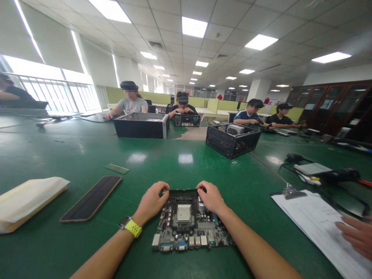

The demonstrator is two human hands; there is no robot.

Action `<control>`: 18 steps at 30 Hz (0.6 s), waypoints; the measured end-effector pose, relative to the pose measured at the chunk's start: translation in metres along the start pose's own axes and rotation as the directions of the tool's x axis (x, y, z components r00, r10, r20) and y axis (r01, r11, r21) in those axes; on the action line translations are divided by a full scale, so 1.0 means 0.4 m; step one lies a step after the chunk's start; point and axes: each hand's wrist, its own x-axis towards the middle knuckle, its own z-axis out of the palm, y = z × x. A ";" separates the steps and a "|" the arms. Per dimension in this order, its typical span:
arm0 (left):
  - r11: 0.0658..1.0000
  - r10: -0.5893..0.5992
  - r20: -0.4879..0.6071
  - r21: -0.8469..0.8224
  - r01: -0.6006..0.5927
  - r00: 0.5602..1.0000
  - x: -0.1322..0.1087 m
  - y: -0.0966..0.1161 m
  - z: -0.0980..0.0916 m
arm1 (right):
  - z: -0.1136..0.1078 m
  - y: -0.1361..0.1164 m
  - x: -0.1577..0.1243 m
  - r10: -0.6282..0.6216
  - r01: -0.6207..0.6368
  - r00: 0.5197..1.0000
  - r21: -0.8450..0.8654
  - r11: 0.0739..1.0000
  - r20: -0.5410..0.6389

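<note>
A computer motherboard (194,221) lies flat on the green table in front of me, its row of ports on the near side. A square metal-topped processor (184,213) sits in its socket. Along the far edge runs a long dark strip (184,191) where the memory slots are; I cannot tell whether a module stands in it. My left hand (152,201), below a watch with a yellow-green strap (133,228), is closed with its fingertips at the strip's left end. At the right end my right hand (211,197) is curled the same way. Both fingertips are partly hidden.
On the left are a green memory stick (117,168), a dark phone (92,198) and a paper-wrapped packet (30,201). Open computer cases (141,126) stand ahead, where people work. At right lie a clipboard (316,224), cables and another person's hand (356,234).
</note>
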 end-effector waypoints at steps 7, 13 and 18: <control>1.000 -0.017 -0.012 -0.010 0.017 1.000 0.003 -0.011 0.002 | 0.001 0.000 0.000 -0.005 0.005 1.000 -0.005 1.000 -0.006; 1.000 -0.012 -0.002 -0.011 0.012 1.000 0.001 -0.007 0.001 | -0.003 -0.003 0.000 -0.013 0.013 1.000 -0.011 1.000 -0.011; 1.000 -0.018 -0.004 -0.021 0.018 1.000 0.000 -0.001 -0.001 | -0.002 -0.001 -0.001 -0.018 0.018 1.000 -0.017 1.000 -0.006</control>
